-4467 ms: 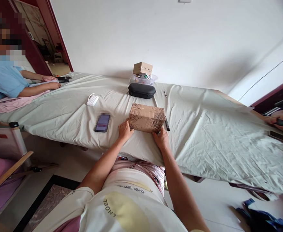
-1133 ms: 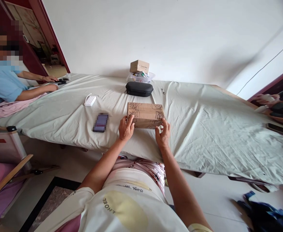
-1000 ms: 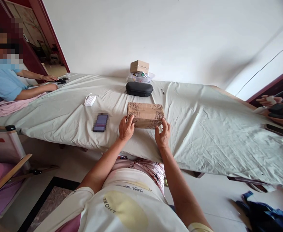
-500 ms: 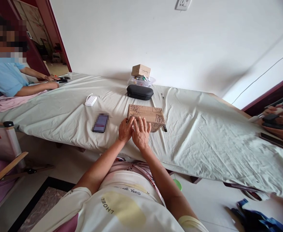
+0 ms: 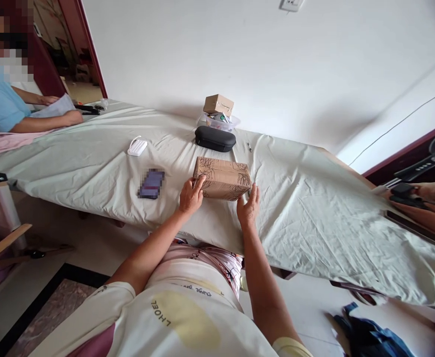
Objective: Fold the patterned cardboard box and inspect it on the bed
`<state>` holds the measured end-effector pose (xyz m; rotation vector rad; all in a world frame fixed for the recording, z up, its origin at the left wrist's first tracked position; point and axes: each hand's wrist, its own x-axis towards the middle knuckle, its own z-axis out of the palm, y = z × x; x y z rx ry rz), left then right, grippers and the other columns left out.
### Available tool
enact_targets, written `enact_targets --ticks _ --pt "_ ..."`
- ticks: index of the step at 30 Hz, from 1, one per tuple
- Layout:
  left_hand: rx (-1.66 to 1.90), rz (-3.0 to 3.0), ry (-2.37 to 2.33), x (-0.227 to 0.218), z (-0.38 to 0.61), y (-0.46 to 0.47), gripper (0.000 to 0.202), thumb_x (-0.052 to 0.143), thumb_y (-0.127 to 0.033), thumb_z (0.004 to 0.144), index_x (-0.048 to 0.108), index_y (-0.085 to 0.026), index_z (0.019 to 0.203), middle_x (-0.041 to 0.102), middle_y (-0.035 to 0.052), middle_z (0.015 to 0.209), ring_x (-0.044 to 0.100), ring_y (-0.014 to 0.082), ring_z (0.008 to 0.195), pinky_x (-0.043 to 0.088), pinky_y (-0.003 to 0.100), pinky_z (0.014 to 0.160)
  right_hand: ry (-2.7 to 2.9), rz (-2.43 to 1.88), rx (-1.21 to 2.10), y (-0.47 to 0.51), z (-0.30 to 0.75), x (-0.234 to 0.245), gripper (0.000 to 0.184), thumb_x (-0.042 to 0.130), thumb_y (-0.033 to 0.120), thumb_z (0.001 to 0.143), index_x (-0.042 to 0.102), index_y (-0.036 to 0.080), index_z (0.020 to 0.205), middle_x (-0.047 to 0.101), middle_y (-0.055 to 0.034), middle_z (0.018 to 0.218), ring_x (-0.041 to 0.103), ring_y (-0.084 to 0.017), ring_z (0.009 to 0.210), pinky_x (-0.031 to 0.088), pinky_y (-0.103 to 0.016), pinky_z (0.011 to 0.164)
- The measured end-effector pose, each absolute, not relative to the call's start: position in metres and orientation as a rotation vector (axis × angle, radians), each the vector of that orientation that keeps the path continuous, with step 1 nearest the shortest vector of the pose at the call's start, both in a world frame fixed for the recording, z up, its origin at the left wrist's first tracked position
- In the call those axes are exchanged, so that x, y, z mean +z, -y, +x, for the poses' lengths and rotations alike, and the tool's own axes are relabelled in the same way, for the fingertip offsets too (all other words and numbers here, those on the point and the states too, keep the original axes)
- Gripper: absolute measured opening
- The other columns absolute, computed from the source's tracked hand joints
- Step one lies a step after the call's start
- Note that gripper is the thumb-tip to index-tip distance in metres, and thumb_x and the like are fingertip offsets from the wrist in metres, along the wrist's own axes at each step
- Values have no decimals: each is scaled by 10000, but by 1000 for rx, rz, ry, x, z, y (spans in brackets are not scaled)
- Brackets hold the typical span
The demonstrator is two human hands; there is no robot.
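Note:
A brown cardboard box (image 5: pixel 223 178) with black scribbled lines on its faces is in front of me, on or just over the cloth; I cannot tell which. My left hand (image 5: pixel 191 198) grips its left end, fingers bent at the near corner and one finger on top. At the opposite end, my right hand (image 5: pixel 249 206) presses against the side with its fingers stretched along it. Together they hold the box between them. A phone (image 5: pixel 151 184) with a blurred screen lies left of my left hand.
Behind the box sit a black zip case (image 5: pixel 215 139), a clear plastic tub (image 5: pixel 234 121) and a smaller carton (image 5: pixel 218 104). A white corded device (image 5: pixel 137 147) lies left on the pale cloth (image 5: pixel 314 208). One person handles paper (image 5: pixel 59 107) far left; another's hands (image 5: pixel 431 213) hold something dark at right.
My right hand has moved from the box's left front, beside my left hand, to its right end. My left hand stays at the left end. The co-worker on the left now holds a paper sheet.

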<state>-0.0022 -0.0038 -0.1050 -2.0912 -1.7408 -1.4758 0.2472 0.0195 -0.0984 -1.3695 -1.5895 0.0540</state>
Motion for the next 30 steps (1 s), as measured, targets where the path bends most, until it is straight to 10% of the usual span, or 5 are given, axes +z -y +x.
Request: enact_targets --ticks 5,30 --pt "-1510 -2124 1780 -106 -7 4 696 583 -143 950 443 -259 1622 597 155 1322 592 300 1238 514 414 1100 1722 -1539 329 -29 253 -121 335 596 361 858 646 205 1150 714 -119 951 679 -315 920 582 -505 895" --pt "-1645 -2005 1856 -112 -15 -1 665 581 -251 999 403 -231 1639 695 116 1155 692 258 996 575 363 937 1496 -1257 215 -25 248 -123 465 613 343 859 591 233 1311 744 -73 983 659 -235 855 542 -440 867"
